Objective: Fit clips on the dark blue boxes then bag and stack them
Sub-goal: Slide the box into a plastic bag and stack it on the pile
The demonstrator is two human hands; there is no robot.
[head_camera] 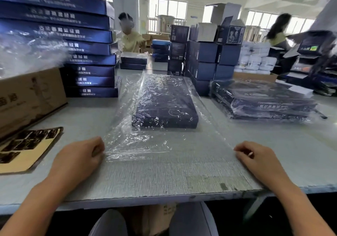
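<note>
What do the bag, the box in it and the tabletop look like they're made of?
Bag: thin clear plastic film, glossy; it crinkles and glints. Both hands, left and right, pinch its open end. Box: probably printed cardboard, dark blue, matte; sharp flat edges. Tabletop: pale grey-green sheet, worn and scuffed, chipped at the front edge; material unclear.

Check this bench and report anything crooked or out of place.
Nothing is damaged or spilled. The box sits deep in its bag, leaving a long slack open end that both hands pinch at the corners.
</note>
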